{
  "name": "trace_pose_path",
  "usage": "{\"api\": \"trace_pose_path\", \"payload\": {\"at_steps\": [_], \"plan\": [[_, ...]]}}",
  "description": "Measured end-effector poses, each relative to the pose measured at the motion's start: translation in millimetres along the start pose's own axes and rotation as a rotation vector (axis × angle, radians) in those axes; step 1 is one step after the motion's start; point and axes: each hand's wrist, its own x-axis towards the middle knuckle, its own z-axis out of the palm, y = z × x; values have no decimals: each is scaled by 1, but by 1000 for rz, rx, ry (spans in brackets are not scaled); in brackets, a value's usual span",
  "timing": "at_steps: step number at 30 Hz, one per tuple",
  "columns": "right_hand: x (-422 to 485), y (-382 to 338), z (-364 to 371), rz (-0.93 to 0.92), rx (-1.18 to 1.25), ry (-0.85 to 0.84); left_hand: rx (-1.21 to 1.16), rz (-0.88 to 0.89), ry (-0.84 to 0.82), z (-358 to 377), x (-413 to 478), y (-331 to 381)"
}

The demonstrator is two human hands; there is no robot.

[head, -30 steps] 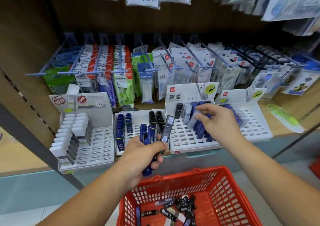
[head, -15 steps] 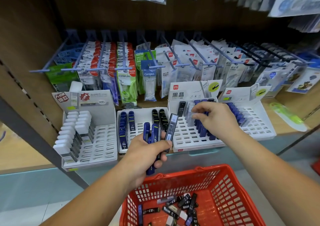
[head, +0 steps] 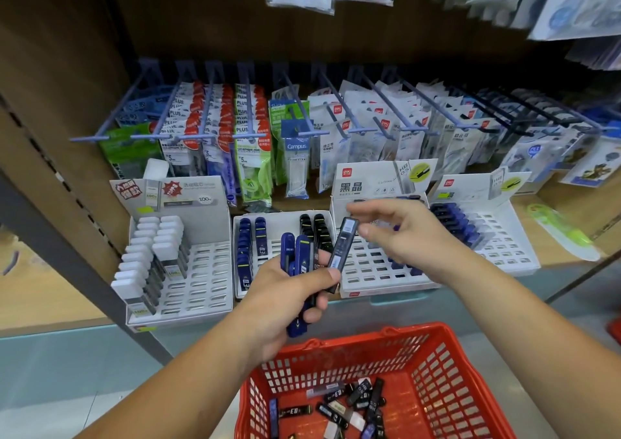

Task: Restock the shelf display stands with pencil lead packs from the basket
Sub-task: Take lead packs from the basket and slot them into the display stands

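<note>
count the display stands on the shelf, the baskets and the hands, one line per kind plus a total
white display stands: 4
red basket: 1
hands: 2, the left hand gripping pencil lead packs, and the right hand
total: 7

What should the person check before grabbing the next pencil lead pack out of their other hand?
1. Left hand grips the bundle of blue and black plastic lead packs firmly: ok.
2. Dark grey lead pack sticks out above the bundle: ok.
3. Right hand free of other packs: ok.
4. Right fingers touching that pack: cannot tell.
5. White slotted display stand has free slots: ok.
6. Red plastic basket holds more packs: ok.
</note>
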Motion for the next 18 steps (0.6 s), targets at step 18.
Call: {"api": "trace_pose_path", "payload": {"at_steps": [18], "plan": [[-1, -4, 4, 135, 371, 74, -145, -22, 71, 3, 9, -1]]}}
